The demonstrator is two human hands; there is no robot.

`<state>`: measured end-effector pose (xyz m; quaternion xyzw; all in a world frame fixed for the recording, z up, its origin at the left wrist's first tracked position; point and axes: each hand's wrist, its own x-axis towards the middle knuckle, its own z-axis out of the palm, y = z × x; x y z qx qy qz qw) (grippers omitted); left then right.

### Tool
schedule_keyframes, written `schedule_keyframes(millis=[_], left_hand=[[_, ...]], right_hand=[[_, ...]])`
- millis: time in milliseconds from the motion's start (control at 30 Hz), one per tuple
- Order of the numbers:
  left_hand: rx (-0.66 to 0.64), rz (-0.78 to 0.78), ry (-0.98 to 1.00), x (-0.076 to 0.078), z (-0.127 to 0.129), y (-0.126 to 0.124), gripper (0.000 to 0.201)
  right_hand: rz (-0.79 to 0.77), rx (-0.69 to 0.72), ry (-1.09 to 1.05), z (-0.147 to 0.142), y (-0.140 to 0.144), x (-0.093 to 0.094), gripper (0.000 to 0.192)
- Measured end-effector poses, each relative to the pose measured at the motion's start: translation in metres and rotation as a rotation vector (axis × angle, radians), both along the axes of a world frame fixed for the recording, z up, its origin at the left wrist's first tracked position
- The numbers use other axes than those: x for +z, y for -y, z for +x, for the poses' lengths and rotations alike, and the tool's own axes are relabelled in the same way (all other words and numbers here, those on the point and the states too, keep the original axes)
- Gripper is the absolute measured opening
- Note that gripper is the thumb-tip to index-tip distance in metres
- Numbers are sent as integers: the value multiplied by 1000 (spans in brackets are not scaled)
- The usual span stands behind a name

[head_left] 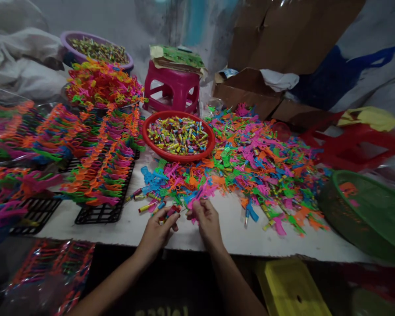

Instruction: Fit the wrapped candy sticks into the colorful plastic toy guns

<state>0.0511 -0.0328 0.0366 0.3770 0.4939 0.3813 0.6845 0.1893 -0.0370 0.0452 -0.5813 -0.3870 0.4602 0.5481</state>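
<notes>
Left hand [156, 235], lower centre: pinches small red tube [171, 212]. Right hand [206, 219] grips pink plastic toy [197, 197], brought together at table [217, 232] edge, seemingly for fitting.

Forearms bare; no sleeves, rings visible; hands [181, 226] seemingly ungloved.
</notes>
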Motion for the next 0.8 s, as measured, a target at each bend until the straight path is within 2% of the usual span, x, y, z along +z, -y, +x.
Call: schedule_keyframes(millis=[133,233,367,467,633,733,800], left_hand=[[-5,151,-105,12,1,3,30],[-35,140,-106,12,-1,4,31],[-134,100,-37,10,-3,6,31],[-174,130,-4,14,-4,8,30],[-218,202,-87,22,-7,6,27],[-217,178,-72,15,-6,2,30],[-154,108,-48,7,-5,0,36]], right_hand=[[62,-81,-39,-30,10,2,23],[85,-136,-9,-34,12,-1,23],[102,-103,27,-29,12,0,24],[115,-94,85,-30,17,-3,25],[119,-50,209,-39,24,-8,25],[110,23,312,-14,1,7,30],[130,-53,377,29,-27,24,32]])
